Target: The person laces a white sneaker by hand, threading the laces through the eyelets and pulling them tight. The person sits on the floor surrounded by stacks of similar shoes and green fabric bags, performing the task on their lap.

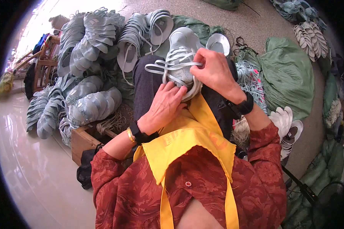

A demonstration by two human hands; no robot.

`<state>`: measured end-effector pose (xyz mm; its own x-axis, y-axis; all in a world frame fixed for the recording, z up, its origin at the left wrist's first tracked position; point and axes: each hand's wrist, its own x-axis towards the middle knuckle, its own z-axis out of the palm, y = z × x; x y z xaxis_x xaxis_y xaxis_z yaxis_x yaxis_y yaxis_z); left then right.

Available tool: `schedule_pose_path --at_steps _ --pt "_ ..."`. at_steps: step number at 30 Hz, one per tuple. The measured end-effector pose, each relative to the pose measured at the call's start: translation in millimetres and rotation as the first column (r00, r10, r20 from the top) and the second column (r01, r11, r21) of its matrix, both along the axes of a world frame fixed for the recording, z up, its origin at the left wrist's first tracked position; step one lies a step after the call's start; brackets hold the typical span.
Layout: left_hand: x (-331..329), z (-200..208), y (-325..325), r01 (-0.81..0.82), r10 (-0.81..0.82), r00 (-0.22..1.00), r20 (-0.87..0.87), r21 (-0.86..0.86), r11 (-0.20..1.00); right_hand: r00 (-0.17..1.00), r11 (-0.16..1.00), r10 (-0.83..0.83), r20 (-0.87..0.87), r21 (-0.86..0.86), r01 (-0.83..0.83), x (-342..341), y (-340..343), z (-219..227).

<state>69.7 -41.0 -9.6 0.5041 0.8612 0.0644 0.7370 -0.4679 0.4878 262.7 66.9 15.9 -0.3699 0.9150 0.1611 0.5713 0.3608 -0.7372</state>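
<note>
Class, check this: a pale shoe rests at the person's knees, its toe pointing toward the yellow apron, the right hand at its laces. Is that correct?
One direction is wrong: in the head view, the toe of the pale shoe points away from the yellow apron. The right hand is at the laces, as stated.

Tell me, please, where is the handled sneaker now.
In the head view, the lace-up sneaker is at upper centre, just above the yellow apron, left hand at its near end, right hand at its right.
</note>
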Motion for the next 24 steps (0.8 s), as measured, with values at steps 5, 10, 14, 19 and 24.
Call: schedule_pose_path --at_steps 5,10,14,19,24 --pt "-4 11 -3 -0.037 0.031 0.997 0.065 0.090 0.995 0.961 0.991 0.004 -0.276 -0.125 -0.040 8 -6 9" --pt "-29 25 -3 -0.318 0.387 0.804 0.452 -0.224 0.921 0.904 0.979 -0.149 -0.402 -0.187 0.078 32 -25 1" --pt "-35 36 -2 -0.183 0.497 0.408 0.766 -0.465 0.866 0.954 0.969 0.236 -0.183 -0.032 -0.246 32 -43 -29" --pt "-50 39 -4 -0.135 0.458 0.341 0.821 -0.439 0.888 0.913 0.906 0.406 0.036 0.110 -0.408 19 -39 -53" --pt "-55 51 2 -0.145 0.446 0.330 0.832 -0.423 0.895 0.908 0.907 0.418 -0.007 0.055 -0.417 17 -28 -47"
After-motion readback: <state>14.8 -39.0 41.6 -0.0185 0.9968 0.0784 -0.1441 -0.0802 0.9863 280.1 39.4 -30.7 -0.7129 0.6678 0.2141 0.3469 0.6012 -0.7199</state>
